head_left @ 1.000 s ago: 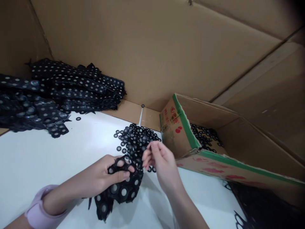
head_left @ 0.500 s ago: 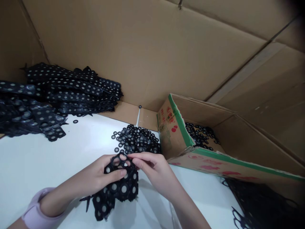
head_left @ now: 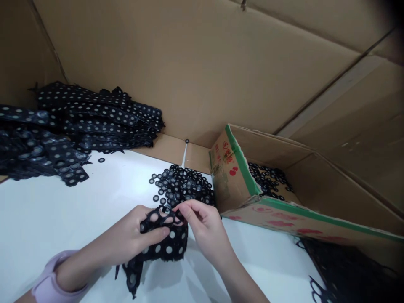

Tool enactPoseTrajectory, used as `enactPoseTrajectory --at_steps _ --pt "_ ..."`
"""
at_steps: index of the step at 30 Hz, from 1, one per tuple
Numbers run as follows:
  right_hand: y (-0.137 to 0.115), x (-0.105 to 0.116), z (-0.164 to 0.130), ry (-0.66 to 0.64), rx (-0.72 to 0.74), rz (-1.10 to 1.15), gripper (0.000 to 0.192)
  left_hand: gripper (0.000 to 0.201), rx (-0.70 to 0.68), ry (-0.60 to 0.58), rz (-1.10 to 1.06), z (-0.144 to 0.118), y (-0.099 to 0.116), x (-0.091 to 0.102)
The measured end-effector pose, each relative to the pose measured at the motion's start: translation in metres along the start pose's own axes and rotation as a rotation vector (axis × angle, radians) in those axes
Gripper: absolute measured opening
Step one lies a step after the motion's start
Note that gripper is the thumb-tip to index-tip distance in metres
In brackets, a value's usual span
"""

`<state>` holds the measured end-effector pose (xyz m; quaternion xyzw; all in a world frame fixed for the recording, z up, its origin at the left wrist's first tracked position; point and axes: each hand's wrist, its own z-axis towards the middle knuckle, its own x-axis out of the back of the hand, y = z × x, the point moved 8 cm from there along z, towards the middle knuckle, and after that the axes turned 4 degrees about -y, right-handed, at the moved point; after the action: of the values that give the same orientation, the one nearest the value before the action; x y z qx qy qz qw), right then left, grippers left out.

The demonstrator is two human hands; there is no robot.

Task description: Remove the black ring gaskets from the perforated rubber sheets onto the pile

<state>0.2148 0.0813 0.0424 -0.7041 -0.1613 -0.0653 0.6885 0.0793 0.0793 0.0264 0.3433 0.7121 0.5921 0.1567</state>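
My left hand (head_left: pixel 142 233) grips a black rubber sheet (head_left: pixel 170 244) dotted with pale round spots, its thumb flat across the front. Along the sheet's upper edge some openings are bare, and fingers show through them. At the upper right edge my right hand (head_left: pixel 202 223) is closed in a pinch of thumb and forefinger; whether a loose ring is between the fingertips I cannot make out. Just beyond both hands lies a heap of small black rubber rings (head_left: pixel 186 185) on the white table (head_left: pixel 104 210). The lower left part of the sheet hangs folded down.
Stacks of spotted black sheets (head_left: pixel 101 113) lie at the back left. To the right stands an open cardboard box (head_left: pixel 233 168) with green edges, holding black rings (head_left: pixel 268 179). Black holed scraps (head_left: pixel 350 265) lie at the lower right. Tall cardboard walls (head_left: pixel 189 71) enclose the back.
The sheet has tilted and shifted slightly right in my left hand, with its lower part folding. My right hand's pinch stays at the top edge. The view has moved a little.
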Motion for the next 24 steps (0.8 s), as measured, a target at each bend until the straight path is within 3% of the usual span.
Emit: enactPoseTrajectory --at_steps 6,9,13,16,21,24 --pt "0.018 0.019 0.007 0.141 -0.053 0.262 0.047 0.019 0.017 0.036 -0.062 -0.001 0.002 0.007" --pt "0.018 0.036 0.011 0.217 0.024 0.108 0.043 0.018 0.018 0.083 -0.110 -0.001 0.002 0.012" --pt "0.012 0.042 0.016 0.201 0.135 -0.154 0.032 0.017 0.017 0.059 -0.140 -0.001 0.000 0.012" --pt "0.001 0.034 0.013 0.136 0.179 -0.309 0.032 0.017 0.018 0.029 -0.155 0.000 -0.001 0.009" --pt "-0.015 -0.006 0.001 -0.218 0.168 -0.305 0.038 0.023 0.012 -0.024 -0.059 -0.001 0.002 0.002" --pt "-0.015 -0.008 -0.001 -0.258 0.088 -0.246 0.022 0.023 -0.003 -0.034 0.016 -0.001 0.005 0.002"
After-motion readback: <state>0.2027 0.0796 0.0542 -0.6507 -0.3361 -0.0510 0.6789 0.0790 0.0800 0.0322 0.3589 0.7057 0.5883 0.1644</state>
